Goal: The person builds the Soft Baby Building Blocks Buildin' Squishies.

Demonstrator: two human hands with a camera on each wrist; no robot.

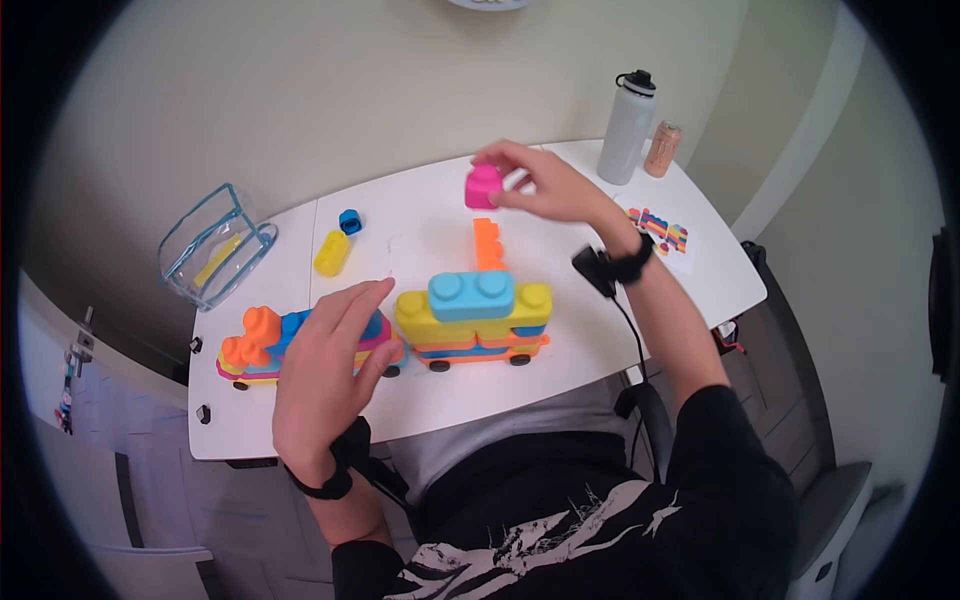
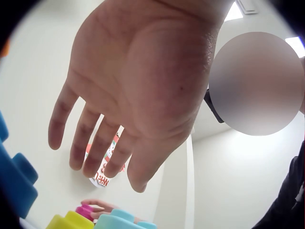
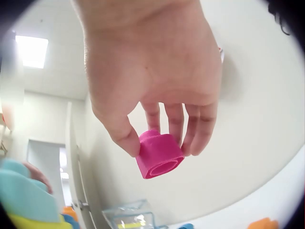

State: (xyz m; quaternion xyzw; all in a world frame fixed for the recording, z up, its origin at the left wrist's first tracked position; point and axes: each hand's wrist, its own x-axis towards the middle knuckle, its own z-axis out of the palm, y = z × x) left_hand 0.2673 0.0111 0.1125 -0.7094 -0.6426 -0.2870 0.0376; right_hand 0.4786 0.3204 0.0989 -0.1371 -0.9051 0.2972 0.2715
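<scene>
A pink toy building block (image 3: 159,152) is pinched between the thumb and fingers of my right hand (image 1: 535,180), raised over the far side of the table. My left hand (image 1: 325,365) has its fingers extended and holds nothing; in the head view it overlaps a wheeled block vehicle with orange blocks (image 1: 262,330) at its left end. To its right stands a second wheeled block vehicle, with a yellow layer (image 1: 420,318) and a light blue block (image 1: 470,296) on top. Behind that stack lies an orange block (image 1: 487,245), just below the pink one in the head view.
A yellow block (image 1: 331,254) and a dark blue block (image 1: 350,221) lie at the back left, near a clear blue-edged pouch (image 1: 215,250). At the right are a water bottle (image 1: 627,130), a can (image 1: 662,150) and a printed sheet with colored block pictures (image 1: 660,232).
</scene>
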